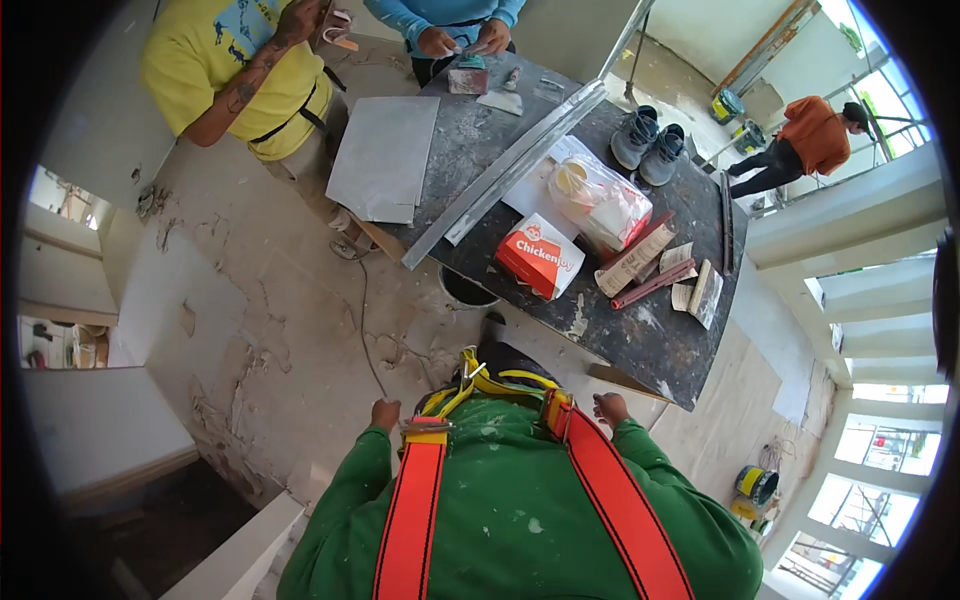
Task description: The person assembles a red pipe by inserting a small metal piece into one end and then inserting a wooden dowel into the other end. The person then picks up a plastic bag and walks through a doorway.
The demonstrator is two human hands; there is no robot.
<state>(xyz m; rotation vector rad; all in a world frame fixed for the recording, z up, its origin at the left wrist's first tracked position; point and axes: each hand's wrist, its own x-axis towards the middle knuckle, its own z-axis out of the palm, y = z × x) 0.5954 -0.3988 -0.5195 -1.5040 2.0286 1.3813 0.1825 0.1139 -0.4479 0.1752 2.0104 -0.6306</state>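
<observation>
A dark, dust-streaked table (640, 330) fills the middle of the room, slanting away from the person in the green, paint-flecked top with orange harness straps (620, 500). A long grey metal straightedge (510, 170) lies along the table's left edge, and beside it a flat grey tile (385, 155) overhangs the far left corner. Near the middle sits a clear plastic bag of food containers (600, 200), with a red and white takeaway box (540, 258) just in front of it, closer to the near edge. A pair of grey work shoes (648, 140) stands at the far right edge, and short wood offcuts (660, 268) lie toward the right side. Two co-workers stand at the far end, one in yellow, one in blue whose hands work over a small block (468, 78); a third in orange stands well apart by the windows. The wearer's left hand (385, 412) and right hand (608, 408) hang low just short of the table's near corner, both empty and loosely curled, touching nothing; the right one is nearest that corner.
</observation>
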